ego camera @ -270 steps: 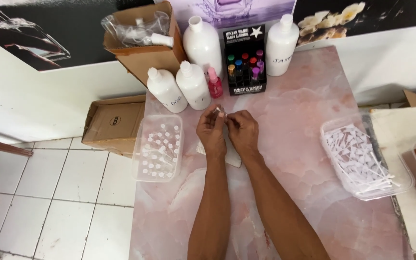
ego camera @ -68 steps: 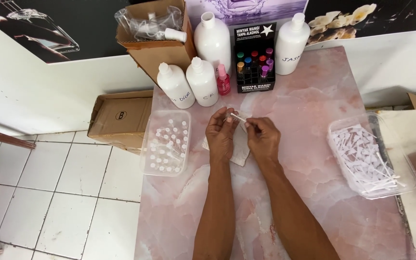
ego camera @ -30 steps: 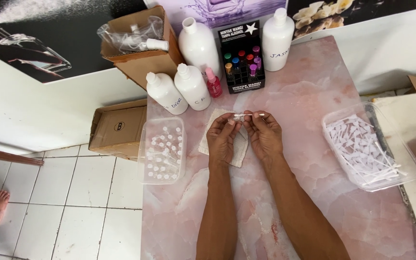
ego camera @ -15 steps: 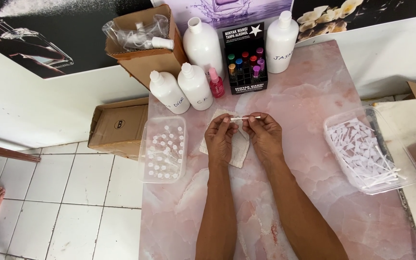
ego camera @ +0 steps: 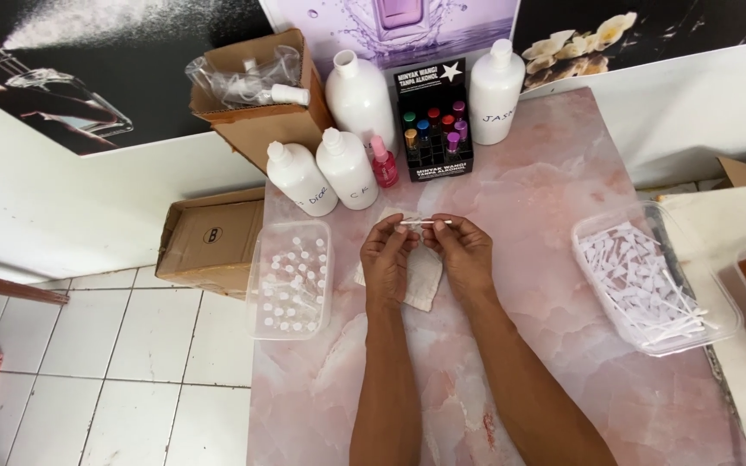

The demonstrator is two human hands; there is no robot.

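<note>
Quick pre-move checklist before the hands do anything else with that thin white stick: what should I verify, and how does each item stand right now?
1. Stick held at both ends: ok. The left hand and right hand pinch the thin white stick between them, level above the table.
2. Cloth under the work: ok. The white cloth lies flat beneath the hands.
3. Tray of small vials within reach: ok. The clear tray sits just beside the left hand.
4. Stick supply: ok. The clear tub of white sticks is on the person's right side.
5. Stick fully assembled: cannot tell, too small.
6. Bottles upright: ok. The white bottles stand at the back.
</note>
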